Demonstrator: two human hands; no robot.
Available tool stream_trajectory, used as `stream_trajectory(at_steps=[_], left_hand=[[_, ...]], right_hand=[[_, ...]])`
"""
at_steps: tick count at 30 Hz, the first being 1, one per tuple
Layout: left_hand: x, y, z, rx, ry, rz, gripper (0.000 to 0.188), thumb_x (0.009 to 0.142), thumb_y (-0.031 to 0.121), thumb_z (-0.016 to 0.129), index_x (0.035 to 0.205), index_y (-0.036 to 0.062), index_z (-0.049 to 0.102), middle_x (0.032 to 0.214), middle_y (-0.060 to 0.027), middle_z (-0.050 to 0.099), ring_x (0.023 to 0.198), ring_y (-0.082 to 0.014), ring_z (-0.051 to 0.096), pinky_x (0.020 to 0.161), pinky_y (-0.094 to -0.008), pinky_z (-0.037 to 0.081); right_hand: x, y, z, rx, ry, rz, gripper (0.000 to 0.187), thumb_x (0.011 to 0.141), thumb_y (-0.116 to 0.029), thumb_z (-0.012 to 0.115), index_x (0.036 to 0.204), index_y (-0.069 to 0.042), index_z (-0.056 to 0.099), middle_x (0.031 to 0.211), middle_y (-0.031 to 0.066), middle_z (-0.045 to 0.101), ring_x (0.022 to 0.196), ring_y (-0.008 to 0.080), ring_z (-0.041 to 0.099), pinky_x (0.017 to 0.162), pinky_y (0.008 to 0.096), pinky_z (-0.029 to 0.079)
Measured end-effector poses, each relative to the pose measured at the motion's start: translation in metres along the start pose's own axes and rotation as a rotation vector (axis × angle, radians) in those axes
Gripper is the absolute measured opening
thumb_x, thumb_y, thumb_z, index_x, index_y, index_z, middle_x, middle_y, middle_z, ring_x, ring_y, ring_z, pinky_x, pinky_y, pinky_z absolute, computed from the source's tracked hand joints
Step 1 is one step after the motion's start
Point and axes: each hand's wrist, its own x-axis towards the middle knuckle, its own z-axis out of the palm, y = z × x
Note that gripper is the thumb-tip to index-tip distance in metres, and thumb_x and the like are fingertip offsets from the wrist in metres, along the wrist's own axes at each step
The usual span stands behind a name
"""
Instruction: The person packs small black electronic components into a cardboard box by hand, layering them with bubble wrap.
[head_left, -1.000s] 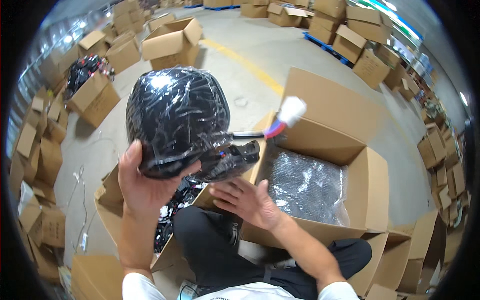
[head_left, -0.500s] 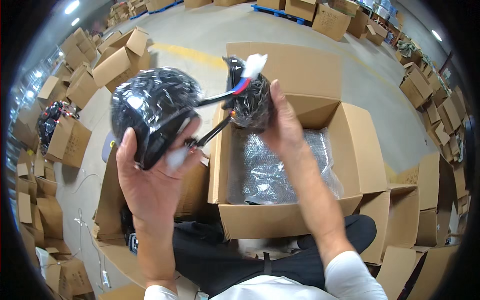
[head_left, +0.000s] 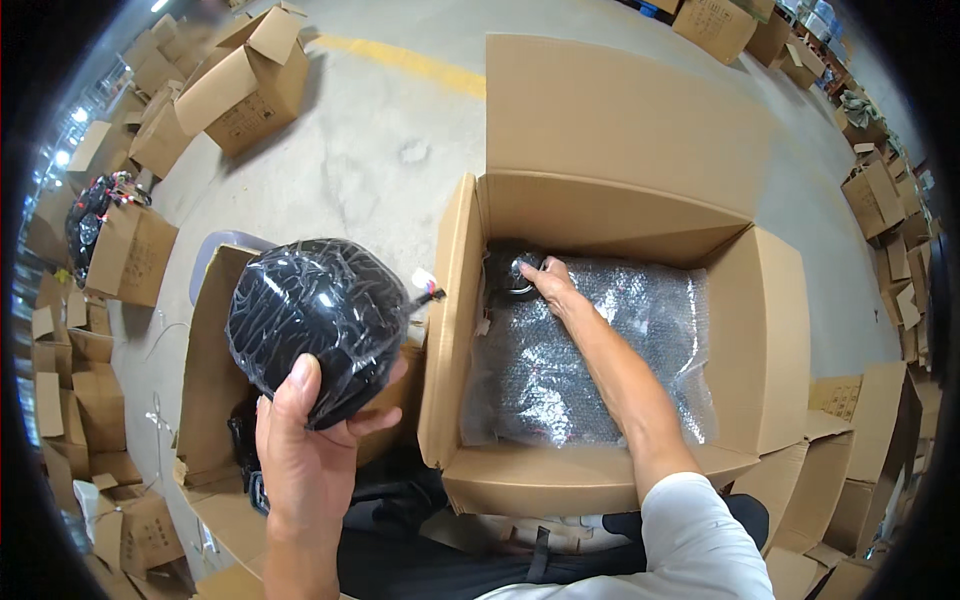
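Note:
My left hand (head_left: 310, 430) grips a large black dome-shaped part (head_left: 318, 320) wrapped in clear film, its thumb on the near side. A short dark cable with a white connector (head_left: 424, 280) sticks out at that part's right. Inside the open cardboard box (head_left: 620, 195), my right hand (head_left: 552, 282) closes on a smaller black film-wrapped part (head_left: 508, 265) at the far left corner. Under it, clear bubble wrap (head_left: 600, 370) covers the box's contents. The fingertips of my right hand are partly hidden.
To the left, beneath the dome-shaped part, stands another open box (head_left: 212, 370) with dark things in it. Farther left, a carton (head_left: 138, 250) holds black wired parts. Several open cartons (head_left: 250, 85) line the floor around me, and more stand at the right (head_left: 870, 430).
The smaller part has gone from in front of me down into the box with my right hand. My left hand has lowered slightly, still holding the dome-shaped part, which has turned.

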Motion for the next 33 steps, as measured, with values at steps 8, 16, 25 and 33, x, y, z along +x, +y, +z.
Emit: stream_trajectory(at_steps=[8,16,25,33], left_hand=[[0.005,-0.006,0.002,0.126,-0.090,-0.050,0.057,0.096,0.034,0.065,0.132,-0.0080,0.052,0.112,-0.0185,0.070,0.098,-0.0273,0.074,0.074,-0.0374,0.068],[0.007,-0.007,-0.007,0.251,-0.423,-0.386,0.039,0.088,0.015,0.075,0.118,-0.0087,0.067,0.106,-0.0109,0.073,0.095,-0.0134,0.068,0.089,-0.0294,0.054],[0.005,-0.014,-0.001,0.478,-0.298,-0.131,0.064,0.099,0.022,0.070,0.143,-0.0149,0.041,0.133,-0.0272,0.060,0.124,-0.0279,0.061,0.104,-0.0365,0.050],[-0.013,-0.014,-0.026,0.602,-0.345,-0.060,0.054,0.097,0.015,0.067,0.141,-0.0099,0.047,0.130,-0.0230,0.063,0.118,-0.0230,0.064,0.101,-0.0357,0.052]], right_hand=[[-0.035,-0.047,-0.001,-0.884,0.132,-0.353,0.064,0.082,-0.043,0.081,0.115,0.009,0.065,0.117,0.0329,0.065,0.108,0.0459,0.064,0.097,0.0486,0.051],[-0.227,-0.240,0.028,0.002,-1.176,-0.141,0.083,0.081,-0.025,0.086,0.148,0.002,0.045,0.137,0.0121,0.062,0.130,0.0178,0.054,0.111,0.0350,0.045],[-0.090,-0.068,-0.094,0.701,-0.238,0.161,0.034,0.101,-0.010,0.063,0.131,0.005,0.055,0.127,0.0177,0.064,0.118,0.0271,0.064,0.108,0.0449,0.051],[-0.036,-0.012,-0.057,-0.148,0.206,0.133,0.068,0.094,-0.041,0.072,0.133,0.010,0.048,0.122,0.0185,0.062,0.079,0.0308,0.071,0.068,0.0370,0.066]])
